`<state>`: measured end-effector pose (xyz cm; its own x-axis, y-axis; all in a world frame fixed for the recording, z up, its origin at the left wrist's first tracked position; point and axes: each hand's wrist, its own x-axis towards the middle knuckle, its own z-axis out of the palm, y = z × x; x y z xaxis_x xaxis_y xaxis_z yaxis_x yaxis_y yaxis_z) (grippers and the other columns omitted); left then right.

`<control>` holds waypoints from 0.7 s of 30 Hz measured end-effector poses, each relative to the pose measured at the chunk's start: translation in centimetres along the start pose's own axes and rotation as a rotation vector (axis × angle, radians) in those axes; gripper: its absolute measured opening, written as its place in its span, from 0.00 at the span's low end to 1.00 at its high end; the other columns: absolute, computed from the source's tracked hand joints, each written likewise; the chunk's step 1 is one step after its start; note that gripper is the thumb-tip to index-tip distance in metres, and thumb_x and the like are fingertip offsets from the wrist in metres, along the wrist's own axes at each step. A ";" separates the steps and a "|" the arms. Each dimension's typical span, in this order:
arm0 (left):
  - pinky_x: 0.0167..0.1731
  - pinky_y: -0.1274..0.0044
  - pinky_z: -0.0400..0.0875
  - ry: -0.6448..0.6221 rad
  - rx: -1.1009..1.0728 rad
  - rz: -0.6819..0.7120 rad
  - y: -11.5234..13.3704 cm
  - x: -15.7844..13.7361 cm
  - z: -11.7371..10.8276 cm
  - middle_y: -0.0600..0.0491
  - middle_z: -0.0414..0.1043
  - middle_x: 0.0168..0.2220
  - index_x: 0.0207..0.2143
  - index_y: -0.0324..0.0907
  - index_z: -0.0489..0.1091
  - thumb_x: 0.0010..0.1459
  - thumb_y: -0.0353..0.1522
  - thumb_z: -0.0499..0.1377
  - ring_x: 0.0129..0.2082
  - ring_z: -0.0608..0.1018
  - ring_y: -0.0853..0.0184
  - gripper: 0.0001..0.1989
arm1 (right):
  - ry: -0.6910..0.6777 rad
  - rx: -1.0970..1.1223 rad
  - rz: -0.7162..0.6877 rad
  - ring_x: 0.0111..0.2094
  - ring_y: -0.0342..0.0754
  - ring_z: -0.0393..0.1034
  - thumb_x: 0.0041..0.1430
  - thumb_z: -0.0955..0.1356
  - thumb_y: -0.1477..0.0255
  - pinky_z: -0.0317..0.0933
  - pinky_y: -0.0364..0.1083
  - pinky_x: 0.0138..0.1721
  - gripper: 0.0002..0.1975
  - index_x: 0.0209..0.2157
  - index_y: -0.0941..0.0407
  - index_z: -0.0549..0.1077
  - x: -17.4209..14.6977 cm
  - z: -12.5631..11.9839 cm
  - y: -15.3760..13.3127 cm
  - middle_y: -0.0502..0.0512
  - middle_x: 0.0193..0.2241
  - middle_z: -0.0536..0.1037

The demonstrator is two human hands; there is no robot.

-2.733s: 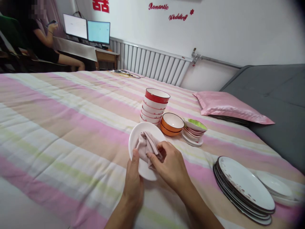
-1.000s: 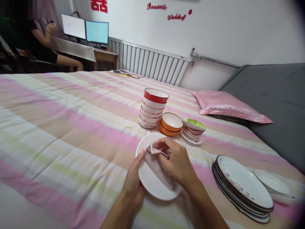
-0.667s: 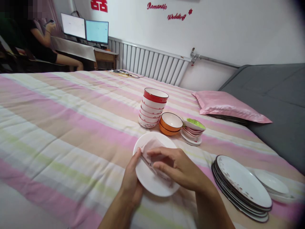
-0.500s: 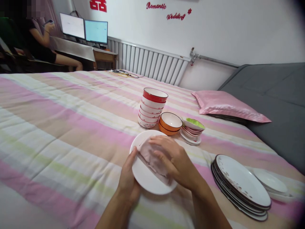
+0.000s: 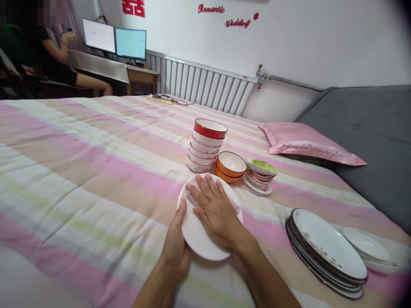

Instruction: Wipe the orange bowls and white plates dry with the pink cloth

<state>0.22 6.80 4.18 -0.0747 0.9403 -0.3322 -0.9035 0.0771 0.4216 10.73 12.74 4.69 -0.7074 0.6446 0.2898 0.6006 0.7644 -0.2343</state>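
My left hand (image 5: 176, 241) grips the left rim of a white plate (image 5: 201, 244), thumb on the upper side and fingers hidden beneath. The plate is tilted towards me above the bed. Flat on its face lies my right hand (image 5: 215, 207), open with fingers spread. Bits of a pale pink cloth (image 5: 236, 206) show at the edges of that hand; the rest is covered. Just beyond the plate stand a tall stack of white and red bowls (image 5: 207, 147) and two orange bowls (image 5: 230, 167).
Small dishes (image 5: 260, 173), one green inside, are stacked right of the orange bowls. Large dark-rimmed plates (image 5: 327, 244) lie at right, beside smaller white dishes (image 5: 366, 244). A pink pillow (image 5: 308, 141) rests by the grey headboard (image 5: 362, 115). A seated person (image 5: 58, 55) holds a phone.
My right hand has flattened, its fingers spreading over the cloth and covering most of it. Earlier it was cupped over the cloth. My left hand keeps its hold on the plate.
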 end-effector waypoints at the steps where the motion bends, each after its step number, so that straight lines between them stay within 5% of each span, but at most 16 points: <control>1: 0.57 0.68 0.65 0.003 0.010 -0.004 -0.1 0.0 0.0 0.45 0.76 0.49 0.60 0.41 0.62 0.61 0.38 0.55 0.52 0.75 0.57 0.25 | 0.018 -0.005 0.016 0.68 0.53 0.25 0.69 0.55 0.65 0.34 0.63 0.65 0.26 0.66 0.47 0.45 0.0 0.1 0.3 0.49 0.69 0.38; 10: 0.54 0.66 0.68 0.051 0.118 -0.007 -0.3 -0.5 0.3 0.42 0.76 0.48 0.61 0.38 0.60 0.60 0.39 0.57 0.48 0.78 0.55 0.28 | 0.133 -0.074 0.166 0.68 0.55 0.28 0.68 0.55 0.66 0.34 0.66 0.64 0.26 0.66 0.44 0.45 0.1 0.4 3.1 0.51 0.69 0.39; 21: 0.52 0.68 0.71 0.132 0.011 0.263 1.7 0.3 -0.2 0.44 0.77 0.47 0.58 0.40 0.64 0.62 0.40 0.54 0.48 0.78 0.57 0.24 | 0.055 0.070 0.122 0.68 0.56 0.34 0.66 0.59 0.64 0.43 0.62 0.64 0.29 0.66 0.49 0.48 0.0 0.2 2.9 0.52 0.69 0.41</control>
<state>-1.38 7.14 4.65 -0.3605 0.8772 -0.3171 -0.8412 -0.1589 0.5168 12.43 14.98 3.79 -0.6081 0.7330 0.3049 0.6523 0.6803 -0.3343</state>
